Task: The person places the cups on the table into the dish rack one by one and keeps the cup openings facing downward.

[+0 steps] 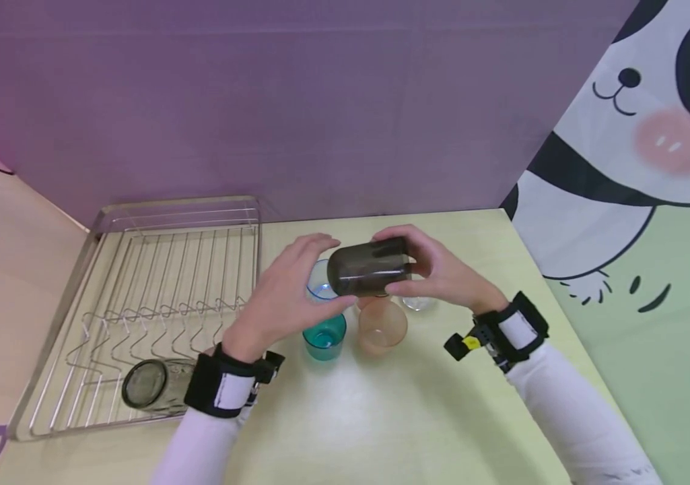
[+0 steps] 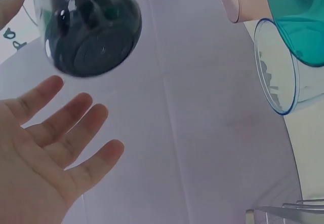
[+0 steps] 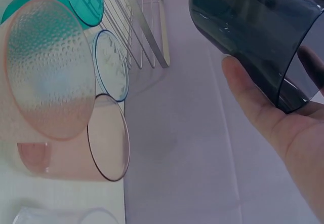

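Note:
My right hand (image 1: 432, 269) grips a dark grey drinking glass (image 1: 369, 268) near its rim and holds it on its side above the table. The closed base points toward my left hand (image 1: 284, 293), whose thumb and fingers are spread around that end. In the left wrist view, a gap shows between the left fingers (image 2: 83, 133) and the base of the glass. Below the held glass stand a teal glass (image 1: 325, 340), a peach textured glass (image 1: 383, 330) and a blue-rimmed clear glass (image 1: 318, 275). A pinkish glass (image 3: 71, 160) shows behind the peach one in the right wrist view.
A metal wire dish rack (image 1: 181, 263) stands at the left of the table. Another grey glass (image 1: 147, 385) lies on its side in the front of the rack, partly behind my left wrist. A clear glass (image 1: 419, 303) stands below my right hand. A purple backdrop (image 1: 320, 114) rises behind.

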{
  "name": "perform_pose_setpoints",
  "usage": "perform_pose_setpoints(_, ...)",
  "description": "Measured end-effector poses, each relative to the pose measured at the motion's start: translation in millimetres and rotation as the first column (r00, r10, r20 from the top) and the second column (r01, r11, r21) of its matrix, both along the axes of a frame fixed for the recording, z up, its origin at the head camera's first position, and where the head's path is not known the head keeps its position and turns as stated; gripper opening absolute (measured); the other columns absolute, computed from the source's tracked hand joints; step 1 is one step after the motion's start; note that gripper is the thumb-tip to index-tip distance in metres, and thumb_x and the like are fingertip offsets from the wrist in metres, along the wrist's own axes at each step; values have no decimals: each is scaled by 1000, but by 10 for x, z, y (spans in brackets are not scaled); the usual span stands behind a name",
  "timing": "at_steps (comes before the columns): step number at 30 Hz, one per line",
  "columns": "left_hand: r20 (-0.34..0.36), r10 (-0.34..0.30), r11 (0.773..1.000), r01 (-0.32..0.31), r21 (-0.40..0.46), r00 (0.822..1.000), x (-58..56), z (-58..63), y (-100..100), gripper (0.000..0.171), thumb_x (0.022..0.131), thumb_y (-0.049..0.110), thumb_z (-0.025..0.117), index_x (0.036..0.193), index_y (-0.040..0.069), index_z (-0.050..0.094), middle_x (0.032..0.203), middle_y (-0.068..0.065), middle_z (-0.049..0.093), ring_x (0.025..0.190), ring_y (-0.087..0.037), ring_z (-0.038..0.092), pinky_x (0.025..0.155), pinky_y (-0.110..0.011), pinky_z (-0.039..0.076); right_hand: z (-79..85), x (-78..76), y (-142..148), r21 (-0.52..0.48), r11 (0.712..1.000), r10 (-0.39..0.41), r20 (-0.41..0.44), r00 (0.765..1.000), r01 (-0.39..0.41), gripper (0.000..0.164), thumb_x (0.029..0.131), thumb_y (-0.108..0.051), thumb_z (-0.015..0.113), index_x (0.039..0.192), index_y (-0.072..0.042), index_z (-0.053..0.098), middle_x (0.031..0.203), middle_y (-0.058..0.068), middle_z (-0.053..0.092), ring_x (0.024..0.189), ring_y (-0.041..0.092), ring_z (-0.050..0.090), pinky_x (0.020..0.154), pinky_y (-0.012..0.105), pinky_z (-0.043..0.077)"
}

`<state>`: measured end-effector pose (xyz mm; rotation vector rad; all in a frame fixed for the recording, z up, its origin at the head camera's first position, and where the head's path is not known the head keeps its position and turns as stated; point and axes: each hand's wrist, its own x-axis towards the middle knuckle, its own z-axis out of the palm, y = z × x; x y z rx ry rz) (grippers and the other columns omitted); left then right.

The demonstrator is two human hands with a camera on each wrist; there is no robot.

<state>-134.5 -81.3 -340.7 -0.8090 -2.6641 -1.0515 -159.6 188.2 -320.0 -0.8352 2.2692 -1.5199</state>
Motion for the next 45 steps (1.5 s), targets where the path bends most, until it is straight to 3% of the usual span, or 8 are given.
perform_pose_setpoints(10,-32,-39,996,41,75,999,-15,-31,79,91,74,53,81,144,10,43,145,-8,48,129,-22,49,107,-41,47,5,24,-99,-95,995,23,7,1000,-22,68,83,-7,77,141,-5,42,138,9,49,118,24,51,97,39,53)
perform_pose_setpoints(17,-89,-48,993,57,100,995,-33,-54,120,89,72,50,83,142,11,44,140,-7,52,120,-19,54,98,-38,52,17,57,-161,-141,988,59,2,998,-58,68,84,-14,78,140,-2,41,134,12,50,116,23,52,96,36,53)
perform_pose_setpoints(22,-111,-75,986,90,140,991,-34,-79,127,83,70,44,87,136,10,50,133,-6,56,115,-18,56,95,-37,52,20,71,-195,-146,986,80,2,997,-79,68,83,-10,77,140,-3,41,135,11,49,118,25,50,97,39,53)
perform_pose_setpoints(28,-77,-105,975,118,190,992,-21,-95,120,80,70,38,88,135,11,50,128,-3,58,112,-15,57,95,-35,53,-17,75,-204,-138,986,91,-4,996,-91,69,82,-9,78,140,-3,40,137,13,48,118,24,51,95,37,54)
perform_pose_setpoints(39,-48,-106,977,113,182,993,8,-120,95,80,72,38,87,137,13,48,129,-3,56,113,-16,56,95,-36,53,-29,71,-221,-102,989,107,-23,994,-109,71,82,-4,76,143,-6,38,140,12,46,120,25,51,92,40,57)
perform_pose_setpoints(45,-74,-102,973,115,201,992,15,-132,79,80,71,36,88,136,10,50,129,-5,57,114,-18,57,96,-39,53,-29,81,-225,-84,990,112,-21,993,-114,72,83,-7,75,144,-6,37,143,11,44,125,26,50,100,45,52)
